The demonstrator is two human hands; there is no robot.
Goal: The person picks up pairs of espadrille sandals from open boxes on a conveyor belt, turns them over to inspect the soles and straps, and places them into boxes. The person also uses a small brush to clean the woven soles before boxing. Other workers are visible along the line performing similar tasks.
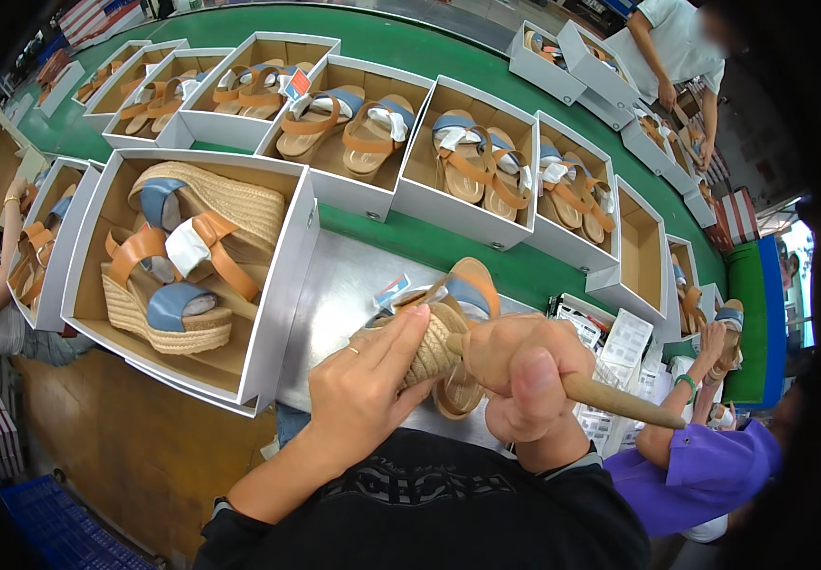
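My left hand (361, 391), a ring on one finger, is closed around a wedge sandal (432, 350) with a woven rope-covered heel. In my right hand (531, 372) is a tapered wooden stick (624, 397); its thick end meets the woven heel, and its narrow end points right. Beyond and under my hands lies another sandal (475, 285) with an orange and a blue strap, partly hidden. A metal tabletop (334, 271) shows beneath them. The held sandal's upper is mostly covered by my fingers.
A large white box (277, 285) with two wedge sandals stands at my left. More sandal boxes (349, 180) line the green conveyor (391, 233). White sheets and small packets (624, 342) lie right. Nearby workers include one in a purple sleeve (690, 475), holding a sandal (728, 337).
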